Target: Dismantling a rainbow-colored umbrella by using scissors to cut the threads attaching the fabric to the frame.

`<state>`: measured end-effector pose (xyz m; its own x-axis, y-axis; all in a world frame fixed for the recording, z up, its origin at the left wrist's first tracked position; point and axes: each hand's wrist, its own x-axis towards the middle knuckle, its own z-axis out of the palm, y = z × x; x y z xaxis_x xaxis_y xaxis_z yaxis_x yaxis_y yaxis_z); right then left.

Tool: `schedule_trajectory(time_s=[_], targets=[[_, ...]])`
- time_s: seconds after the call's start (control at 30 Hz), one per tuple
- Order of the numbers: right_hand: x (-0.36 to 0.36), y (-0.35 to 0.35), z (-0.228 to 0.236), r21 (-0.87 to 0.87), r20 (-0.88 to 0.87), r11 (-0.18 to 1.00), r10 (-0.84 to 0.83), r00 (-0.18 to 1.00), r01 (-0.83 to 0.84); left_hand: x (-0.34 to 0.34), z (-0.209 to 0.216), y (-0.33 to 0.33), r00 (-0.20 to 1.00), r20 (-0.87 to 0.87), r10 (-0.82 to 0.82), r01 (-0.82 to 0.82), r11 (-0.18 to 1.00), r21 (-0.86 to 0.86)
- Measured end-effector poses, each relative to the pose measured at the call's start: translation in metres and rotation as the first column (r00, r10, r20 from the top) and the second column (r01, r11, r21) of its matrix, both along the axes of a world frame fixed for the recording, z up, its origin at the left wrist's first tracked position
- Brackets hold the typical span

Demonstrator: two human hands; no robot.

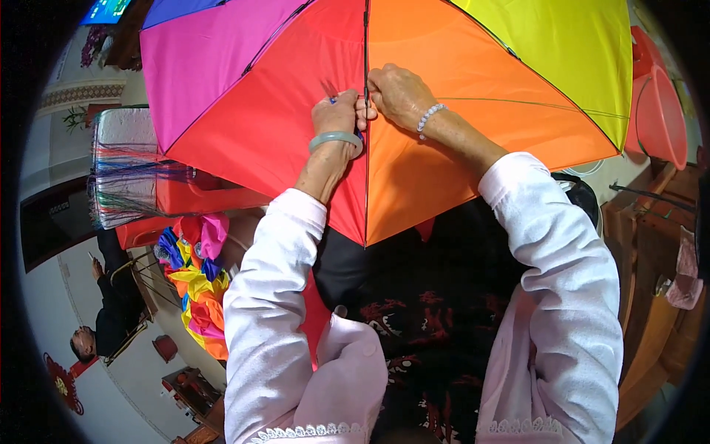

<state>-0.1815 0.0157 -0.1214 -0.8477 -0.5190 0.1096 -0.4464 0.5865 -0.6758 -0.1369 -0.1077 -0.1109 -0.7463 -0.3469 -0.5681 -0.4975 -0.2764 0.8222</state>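
An open umbrella with multicoloured panels (pixel 244 118) spreads across the upper middle, thin black ribs showing along its seams. At the rib (pixel 366 170) between the red and orange panels, both hands meet. My left hand (pixel 336 115), with a pale green bangle at the wrist, is closed on the rib and cloth from the red side. Something small and blue shows by its fingers; I cannot make out what. My right hand (pixel 401 95), wearing a beaded bracelet, pinches at the same rib. A thin dark thread (pixel 510 101) trails from it rightward over the orange panel; its fingertips are partly hidden.
Left of the umbrella, a white block hung with many coloured threads (pixel 122 166) sits by a red plastic stool (pixel 192 194). Bunched colourful cloth (pixel 198 285) lies below. A pink bucket (pixel 658 118) and wooden furniture (pixel 651 296) are at right. Another person (pixel 111 311) sits far left.
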Motion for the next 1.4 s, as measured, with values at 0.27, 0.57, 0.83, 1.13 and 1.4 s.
schedule_trajectory(time_s=[0.27, 0.57, 0.83, 1.13, 1.4], targets=[[-0.002, 0.009, -0.006, 0.012, -0.009, 1.0, 0.025, 1.0, -0.025, 0.004, 0.006, 0.0, 0.994, -0.01, 0.109, -0.108, 0.993, 0.052], [-0.001, 0.011, -0.007, -0.049, 0.026, 0.997, 0.063, 0.998, -0.062, 0.004, 0.008, -0.004, 0.998, 0.011, 0.063, -0.064, 0.993, 0.096], [0.002, 0.012, 0.0, -0.082, 0.068, 0.996, 0.048, 0.997, -0.042, 0.004, 0.01, -0.007, 1.0, 0.021, -0.002, 0.0, 0.996, 0.085], [0.003, 0.013, 0.003, -0.004, 0.14, 0.998, 0.056, 0.989, -0.056, 0.004, 0.007, -0.005, 1.0, 0.011, -0.004, 0.003, 0.997, 0.076], [0.002, 0.014, 0.006, 0.008, 0.158, 0.998, 0.068, 0.985, -0.07, 0.002, 0.01, -0.007, 0.984, 0.024, -0.177, 0.177, 0.984, 0.019]])
